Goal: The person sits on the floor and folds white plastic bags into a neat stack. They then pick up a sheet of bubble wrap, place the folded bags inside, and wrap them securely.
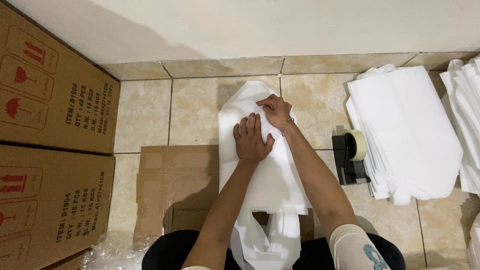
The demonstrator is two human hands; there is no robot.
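Seated on the floor, dark trousers at the bottom edge of view. White bag (270, 185) lies lengthwise in front of me, its handles (260, 240) draped toward my lap, its body running away from me over a flattened piece of cardboard (172, 185) on the tile floor (145, 112).

My left hand (251, 141) lies flat on the bag's upper half, palm down, fingers spread slightly and pressing the fabric. My right hand (276, 111) sits just beyond it, touching the left fingertips; its fingers are curled and pinch a fold of the bag near the far end. A thin bracelet is on the right wrist. Patterned sleeve on my right forearm, close to the camera.

To my right, near the bag but apart from it: a black tape dispenser (351, 157) with a roll of pale tape. Just beside it, a stack of white bags (407, 135), fanned; a second white stack (467, 100) at the right edge.

To my left: two brown cartons (55, 145) against the wall (250, 25), with crumpled clear plastic (112, 252) at the near carton's foot.
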